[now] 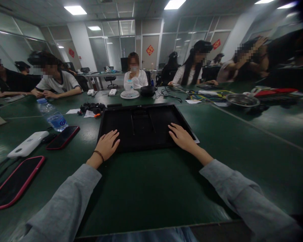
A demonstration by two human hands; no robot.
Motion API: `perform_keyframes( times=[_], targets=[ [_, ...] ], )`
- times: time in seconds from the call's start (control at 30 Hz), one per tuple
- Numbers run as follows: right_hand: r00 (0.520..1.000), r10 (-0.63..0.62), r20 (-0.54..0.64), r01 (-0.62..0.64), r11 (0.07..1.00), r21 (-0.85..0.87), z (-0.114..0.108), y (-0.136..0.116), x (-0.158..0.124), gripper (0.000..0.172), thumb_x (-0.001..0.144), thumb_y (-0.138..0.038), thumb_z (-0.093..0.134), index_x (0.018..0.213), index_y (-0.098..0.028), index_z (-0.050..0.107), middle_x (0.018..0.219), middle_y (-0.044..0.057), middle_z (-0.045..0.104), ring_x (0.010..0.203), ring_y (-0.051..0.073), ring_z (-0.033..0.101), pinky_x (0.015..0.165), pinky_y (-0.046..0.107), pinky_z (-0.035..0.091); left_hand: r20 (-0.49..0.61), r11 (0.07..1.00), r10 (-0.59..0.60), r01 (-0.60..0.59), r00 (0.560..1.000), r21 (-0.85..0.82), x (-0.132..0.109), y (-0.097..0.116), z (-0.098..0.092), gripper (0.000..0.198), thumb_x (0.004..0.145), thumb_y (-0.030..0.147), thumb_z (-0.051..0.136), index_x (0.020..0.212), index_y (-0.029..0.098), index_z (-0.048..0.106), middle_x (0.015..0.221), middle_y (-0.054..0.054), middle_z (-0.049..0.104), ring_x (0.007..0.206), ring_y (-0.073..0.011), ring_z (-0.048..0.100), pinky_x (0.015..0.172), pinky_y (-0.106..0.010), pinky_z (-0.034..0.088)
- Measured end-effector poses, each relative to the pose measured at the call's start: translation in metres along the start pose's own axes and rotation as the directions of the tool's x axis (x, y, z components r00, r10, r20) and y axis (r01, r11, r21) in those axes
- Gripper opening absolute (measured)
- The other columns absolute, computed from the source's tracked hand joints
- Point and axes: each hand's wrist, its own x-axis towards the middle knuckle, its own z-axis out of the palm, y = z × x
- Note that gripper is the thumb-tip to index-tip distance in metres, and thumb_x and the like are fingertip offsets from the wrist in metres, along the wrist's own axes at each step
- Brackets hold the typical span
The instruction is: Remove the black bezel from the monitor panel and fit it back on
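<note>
A wide black tray-like panel [164, 125] with a raised rim lies on the green table in front of me. Two thin upright lines run across its middle. Over its near left corner rests my left hand [107, 144], fingers stretched out, a dark band around the wrist. My right hand [181, 136] lies on the near right part of the panel, its fingers spread and extended. Neither hand is wrapped around anything. A white edge, perhaps paper, peeks out under the panel's right corner.
Left of me are a water bottle [52, 115], a white power bank [28, 144], a phone [63, 137] and a nearer red-edged phone [16, 183]. Beyond the panel stands a small white fan [130, 94]. A metal bowl [242, 99] and cables sit at right. Several people sit around the table.
</note>
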Motion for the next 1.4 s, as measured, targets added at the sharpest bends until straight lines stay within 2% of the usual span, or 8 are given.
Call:
perform_keyframes(
  times=[0.2,0.33,0.4,0.53,0.6,0.9,1.2,1.4],
  targets=[
    [0.975,0.075,-0.209,-0.075,0.997,0.009,-0.013,0.007,0.004,0.052,0.098,-0.038,0.035,0.141,-0.015,0.053,0.135,0.018,0.057,0.128,0.032,0.051,0.108,0.056,0.042,-0.182,0.989,-0.147,0.142,0.972,-0.044,-0.001,0.002,-0.012,0.041,0.100,0.038,0.035,0.121,0.024,0.068,0.125,-0.007,0.070,0.120,-0.0251,0.060,0.107,-0.046,0.042],
    [0.873,0.258,-0.415,-0.288,0.957,-0.011,-0.023,0.039,0.003,0.059,0.094,-0.040,0.042,0.144,-0.008,0.046,0.136,0.024,0.053,0.130,0.038,0.046,0.105,0.059,0.040,-0.386,0.929,-0.356,0.367,0.851,-0.049,-0.001,-0.015,-0.013,0.049,0.096,0.041,0.043,0.139,0.019,0.054,0.140,-0.013,0.058,0.132,-0.0326,0.049,0.107,-0.051,0.040],
    [0.833,0.334,-0.440,-0.366,0.931,0.014,-0.021,0.058,0.002,0.065,0.092,-0.043,0.045,0.145,-0.005,0.043,0.135,0.027,0.053,0.129,0.039,0.047,0.104,0.060,0.040,-0.366,0.882,-0.458,0.467,0.810,-0.070,0.002,-0.029,-0.007,0.064,0.091,0.044,0.049,0.146,0.012,0.043,0.148,-0.020,0.047,0.135,-0.0363,0.045,0.106,-0.053,0.042],
    [0.841,0.452,-0.296,-0.430,0.892,0.141,-0.008,0.079,0.000,0.066,0.093,-0.046,0.040,0.141,-0.001,0.047,0.119,0.027,0.064,0.113,0.037,0.060,0.101,0.056,0.044,-0.001,0.796,-0.601,0.599,0.799,-0.089,0.008,-0.050,0.006,0.055,0.094,0.049,0.041,0.128,0.009,0.058,0.134,-0.024,0.058,0.127,-0.0394,0.053,0.099,-0.056,0.046],
    [0.854,0.465,-0.233,-0.426,0.882,0.200,-0.003,0.081,0.000,0.066,0.093,-0.047,0.039,0.142,-0.003,0.048,0.115,0.024,0.067,0.106,0.034,0.064,0.098,0.053,0.047,0.073,0.790,-0.604,0.608,0.793,-0.076,0.010,-0.055,0.009,0.054,0.096,0.050,0.034,0.119,0.011,0.063,0.130,-0.023,0.062,0.127,-0.0402,0.053,0.098,-0.058,0.046],
    [0.908,0.388,-0.160,-0.353,0.912,0.207,-0.003,0.084,-0.001,0.051,0.093,-0.051,0.043,0.123,-0.016,0.065,0.110,0.016,0.072,0.105,0.033,0.066,0.094,0.051,0.051,0.017,0.813,-0.579,0.579,0.815,-0.056,0.008,-0.053,0.009,0.047,0.098,0.045,0.030,0.115,0.018,0.064,0.128,-0.018,0.065,0.123,-0.0354,0.057,0.097,-0.054,0.049],
    [0.870,0.473,-0.140,-0.419,0.858,0.297,-0.002,0.066,-0.011,0.046,0.089,-0.046,0.049,0.122,-0.017,0.062,0.105,0.015,0.073,0.100,0.032,0.069,0.091,0.051,0.053,0.094,0.820,-0.552,0.559,0.829,-0.119,0.012,-0.084,0.010,0.048,0.096,0.048,0.034,0.113,0.016,0.066,0.127,-0.016,0.066,0.121,-0.0315,0.059,0.100,-0.047,0.048],
    [0.845,0.533,0.044,-0.492,0.741,0.457,-0.005,0.050,-0.009,0.058,0.083,-0.039,0.059,0.136,-0.018,0.053,0.101,0.012,0.074,0.090,0.030,0.071,0.084,0.050,0.057,0.061,0.830,-0.542,0.546,0.838,-0.113,0.011,-0.103,0.015,0.049,0.095,0.041,0.037,0.123,0.009,0.062,0.124,-0.018,0.067,0.119,-0.0288,0.061,0.105,-0.040,0.044]
  ],
)
